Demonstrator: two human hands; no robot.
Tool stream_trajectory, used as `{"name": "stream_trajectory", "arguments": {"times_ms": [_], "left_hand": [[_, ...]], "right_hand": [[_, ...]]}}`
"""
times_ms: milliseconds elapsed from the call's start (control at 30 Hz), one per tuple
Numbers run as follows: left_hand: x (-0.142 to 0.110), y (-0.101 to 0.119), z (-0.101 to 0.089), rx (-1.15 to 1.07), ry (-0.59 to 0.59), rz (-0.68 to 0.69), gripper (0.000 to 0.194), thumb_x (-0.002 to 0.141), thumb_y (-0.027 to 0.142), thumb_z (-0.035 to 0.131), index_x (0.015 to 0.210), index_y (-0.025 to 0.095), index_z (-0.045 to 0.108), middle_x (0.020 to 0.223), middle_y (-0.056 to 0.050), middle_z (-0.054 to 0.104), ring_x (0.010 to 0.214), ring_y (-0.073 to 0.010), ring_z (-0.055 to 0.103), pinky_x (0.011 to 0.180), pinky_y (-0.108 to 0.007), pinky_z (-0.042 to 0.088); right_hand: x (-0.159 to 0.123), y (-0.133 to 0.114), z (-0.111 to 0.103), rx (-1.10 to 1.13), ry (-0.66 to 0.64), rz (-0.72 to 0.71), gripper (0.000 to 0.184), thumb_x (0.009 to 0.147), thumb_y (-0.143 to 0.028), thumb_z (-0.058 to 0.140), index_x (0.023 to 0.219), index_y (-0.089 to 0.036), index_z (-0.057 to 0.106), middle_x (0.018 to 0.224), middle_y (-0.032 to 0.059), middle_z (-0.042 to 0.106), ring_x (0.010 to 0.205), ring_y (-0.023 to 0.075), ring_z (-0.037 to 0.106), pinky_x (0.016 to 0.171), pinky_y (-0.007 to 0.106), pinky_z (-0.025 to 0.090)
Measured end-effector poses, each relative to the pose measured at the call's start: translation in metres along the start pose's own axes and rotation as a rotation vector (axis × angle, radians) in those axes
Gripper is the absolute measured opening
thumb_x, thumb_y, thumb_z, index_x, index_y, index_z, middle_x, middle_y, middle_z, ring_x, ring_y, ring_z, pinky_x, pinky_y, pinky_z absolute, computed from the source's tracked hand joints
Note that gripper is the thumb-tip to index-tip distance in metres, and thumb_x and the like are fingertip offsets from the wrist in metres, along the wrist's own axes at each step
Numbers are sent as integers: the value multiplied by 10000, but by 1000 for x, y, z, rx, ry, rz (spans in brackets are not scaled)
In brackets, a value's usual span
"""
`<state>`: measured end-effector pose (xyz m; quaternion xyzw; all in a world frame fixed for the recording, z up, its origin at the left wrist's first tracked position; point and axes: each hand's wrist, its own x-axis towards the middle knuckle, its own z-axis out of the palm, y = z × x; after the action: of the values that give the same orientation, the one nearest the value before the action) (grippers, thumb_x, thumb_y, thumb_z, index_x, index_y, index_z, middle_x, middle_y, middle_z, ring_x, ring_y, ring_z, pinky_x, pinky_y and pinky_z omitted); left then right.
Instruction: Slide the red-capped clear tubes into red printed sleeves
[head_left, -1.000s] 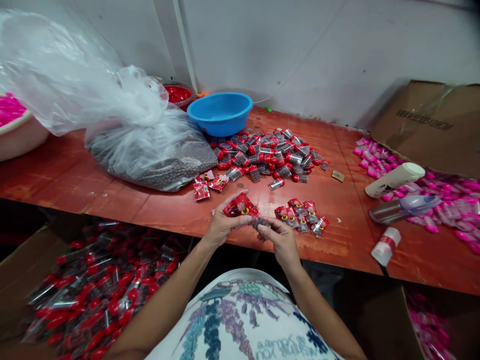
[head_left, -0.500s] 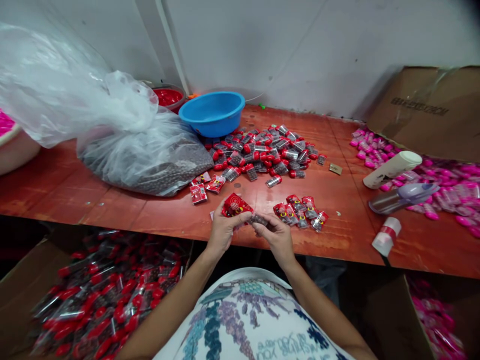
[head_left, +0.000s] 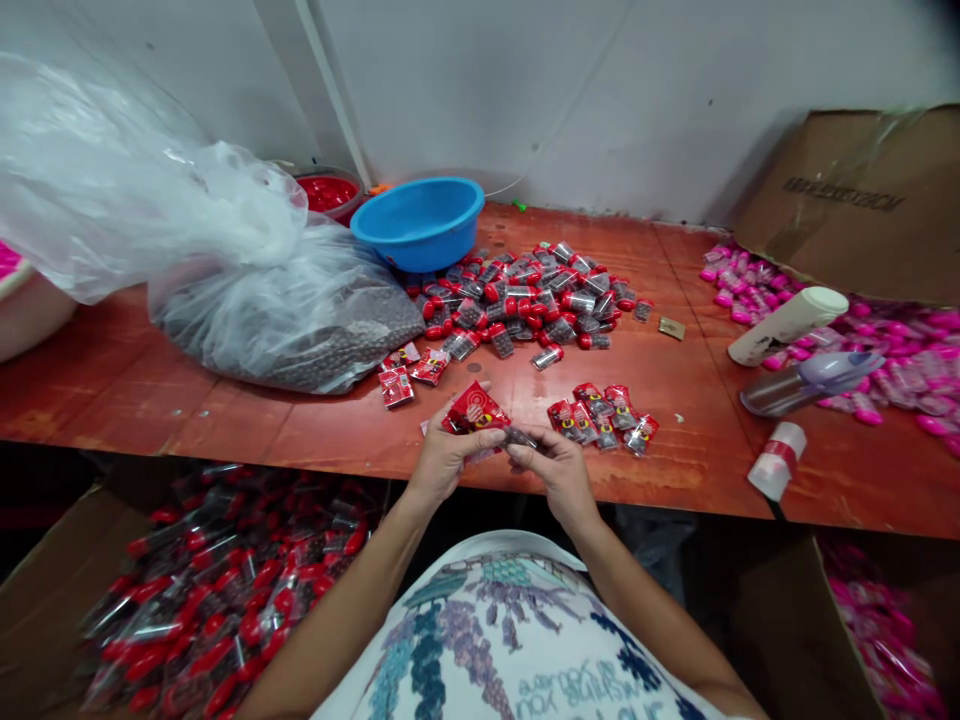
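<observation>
While the left hand is holding a red packet above the front of the table, the right hand is holding a small dark container at the packet's lower right edge. The left thumb is pressing on the packet's face, with the other fingers lying behind it; the right thumb and forefinger are pinching the container between the two hands. How far the container is reaching into the packet is too small to tell. Just right of the right fingers, a group of filled packets is lying on the table. Beyond the fingertips, a pile of red-capped bottles is spreading out in front of a blue basin. To the left of the left fingers and slightly beyond them, flat red packets are lying near a large plastic bag of dark beads. Well to the right of the fingers, a pale cup is leaning beside pink pieces.
</observation>
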<state>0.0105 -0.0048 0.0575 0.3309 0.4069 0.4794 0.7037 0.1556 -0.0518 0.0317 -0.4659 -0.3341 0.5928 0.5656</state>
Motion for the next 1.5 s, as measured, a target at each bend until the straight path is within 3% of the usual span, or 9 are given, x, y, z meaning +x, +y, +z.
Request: {"name": "stream_trajectory", "arguments": {"times_ms": [233, 400, 567, 833, 1033, 1100, 1233, 1367, 1500], "left_hand": [[0, -8, 3, -12, 48, 5, 315, 577, 208, 813, 857, 133, 691, 827, -56, 714, 729, -179, 657, 708, -311, 539], [0, -16, 5, 85, 141, 99, 326, 581, 222, 815, 867, 132, 687, 827, -55, 719, 703, -166, 654, 664, -273, 524], [-4, -17, 6, 128, 148, 97, 338, 607, 270, 801, 885, 125, 674, 822, -69, 715, 673, -168, 653, 607, -267, 518], [-6, -12, 8, 43, 167, 94, 416, 543, 222, 832, 905, 163, 636, 786, -9, 704, 626, -129, 639, 574, -223, 500], [-7, -7, 1, 71, 12, -31, 393, 568, 207, 820, 897, 160, 612, 738, 2, 684, 532, -115, 603, 505, -220, 482], [-7, -8, 0, 53, 1, -28, 376, 573, 208, 817, 883, 158, 610, 748, 1, 681, 542, -114, 604, 518, -226, 494], [-6, -14, 3, 26, 103, 35, 380, 568, 206, 819, 878, 156, 606, 696, 28, 649, 499, -85, 560, 481, -201, 472], [-5, -16, 7, 64, 124, -6, 378, 559, 235, 825, 851, 146, 602, 684, 21, 640, 499, -93, 558, 450, -201, 459], [-2, -12, 4, 92, 143, -35, 433, 514, 238, 844, 874, 153, 618, 717, 8, 661, 522, -109, 582, 457, -210, 467]], "right_hand": [[3, 1, -3, 39, 44, -8, 247, 718, -281, 739, 953, -205, 719, 741, -6, 679, 560, 95, 568, 535, 228, 485], [1, 5, -1, -64, 97, -146, 241, 755, -283, 709, 987, -219, 687, 846, 4, 650, 662, 109, 564, 579, 230, 488], [-2, 9, -1, -194, 117, -240, 231, 766, -293, 694, 986, -226, 667, 931, 23, 623, 802, 149, 584, 637, 251, 504], [-2, 3, 1, -110, 61, -132, 267, 722, -295, 727, 973, -214, 685, 838, 9, 657, 668, 127, 578, 585, 256, 509], [1, 1, -2, 58, 34, -4, 295, 688, -281, 754, 959, -201, 671, 792, -5, 682, 564, 102, 587, 518, 233, 497], [1, 1, -1, 64, 47, -16, 283, 682, -275, 759, 936, -198, 662, 755, -13, 675, 552, 101, 588, 507, 225, 488], [-1, 2, 4, -13, 62, -78, 283, 676, -280, 762, 926, -201, 655, 768, -11, 674, 598, 110, 590, 533, 229, 497], [0, 9, 4, -139, 103, -157, 286, 709, -306, 738, 962, -208, 648, 849, 6, 649, 649, 118, 582, 577, 244, 511], [6, 12, -6, -145, -16, -154, 515, 682, -277, 755, 1171, -278, 595, 1055, 16, 595, 740, 114, 597, 686, 264, 538]]}}
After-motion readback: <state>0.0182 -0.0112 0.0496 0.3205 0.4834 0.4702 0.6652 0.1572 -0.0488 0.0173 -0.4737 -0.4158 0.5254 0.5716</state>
